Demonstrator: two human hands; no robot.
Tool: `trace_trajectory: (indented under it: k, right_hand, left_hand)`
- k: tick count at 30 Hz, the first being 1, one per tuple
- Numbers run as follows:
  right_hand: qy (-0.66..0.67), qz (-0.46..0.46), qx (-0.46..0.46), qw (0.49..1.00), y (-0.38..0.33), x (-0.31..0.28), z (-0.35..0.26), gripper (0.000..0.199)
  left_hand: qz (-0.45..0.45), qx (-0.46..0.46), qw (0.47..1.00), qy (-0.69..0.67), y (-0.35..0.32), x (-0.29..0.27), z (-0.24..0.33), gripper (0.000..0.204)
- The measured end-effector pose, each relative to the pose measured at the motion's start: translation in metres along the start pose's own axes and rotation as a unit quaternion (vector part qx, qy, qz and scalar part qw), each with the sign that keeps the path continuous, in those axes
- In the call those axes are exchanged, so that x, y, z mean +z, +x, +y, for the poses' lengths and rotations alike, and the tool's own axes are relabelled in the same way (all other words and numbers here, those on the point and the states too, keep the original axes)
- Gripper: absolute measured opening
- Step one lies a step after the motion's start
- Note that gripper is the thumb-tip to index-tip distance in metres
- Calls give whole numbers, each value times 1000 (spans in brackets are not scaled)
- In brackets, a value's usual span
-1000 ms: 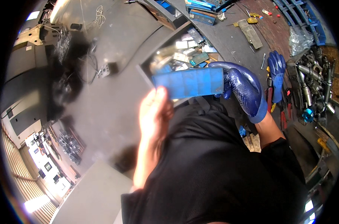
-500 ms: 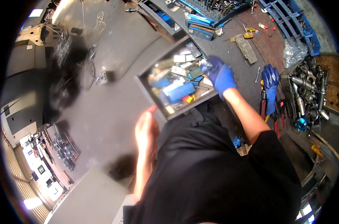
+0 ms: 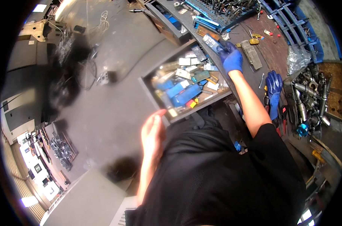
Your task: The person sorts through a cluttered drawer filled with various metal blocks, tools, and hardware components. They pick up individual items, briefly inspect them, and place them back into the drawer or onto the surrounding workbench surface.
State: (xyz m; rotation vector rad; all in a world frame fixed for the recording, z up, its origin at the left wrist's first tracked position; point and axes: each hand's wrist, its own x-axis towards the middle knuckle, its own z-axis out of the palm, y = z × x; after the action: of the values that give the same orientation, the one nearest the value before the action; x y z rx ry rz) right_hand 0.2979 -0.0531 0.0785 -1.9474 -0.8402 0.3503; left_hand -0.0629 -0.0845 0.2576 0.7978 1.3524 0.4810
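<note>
The person stands over an open metal drawer (image 3: 152, 81) pulled out from under the work surface (image 3: 254, 35). The right hand (image 3: 231, 60), in a blue glove, reaches to the drawer's far right corner, where it meets the surface's front edge. Its fingers (image 3: 224, 51) are closed around a small flat blue case (image 3: 213, 42), which they hold just above that corner; I cannot tell whether the case already rests on the edge or hangs free.

The left hand (image 3: 153, 132) is bare. It lies at the drawer's near left corner, fingers straight and together, touching the rim and gripping nothing.

The drawer is crowded with small boxes: a long blue box (image 3: 187, 94) near the middle, a dark green one (image 3: 200, 76) beside it, and pale and white ones toward the far side. A spare blue glove (image 3: 273, 90) lies on the surface to the right of the drawer, near a heap of steel tool holders (image 3: 310, 98) by the surface's right edge.

As for progress, I judge one case to be out of the drawer and in hand, while the bulk of the boxes lie inside, unsorted, and the drawer stands open.
</note>
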Motion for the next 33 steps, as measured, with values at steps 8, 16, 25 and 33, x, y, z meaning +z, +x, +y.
trace_trajectory:
  k: [8,16,25,33]
  right_hand:
    - [217,-92,103,966,-54,-30,19,20]
    - [-36,48,9,998,-20,-1,-6,53]
    - [-29,-11,150,988,32,18,22,42]
    - [105,-294,286,906,-37,-21,-16,31]
  left_hand:
    - [-29,-13,999,27,6,12,8,40]
    - [-54,-17,998,35,10,21,9,39]
    - [-38,-23,999,15,10,15,10,38]
    - [-36,-32,999,-4,10,12,3,38]
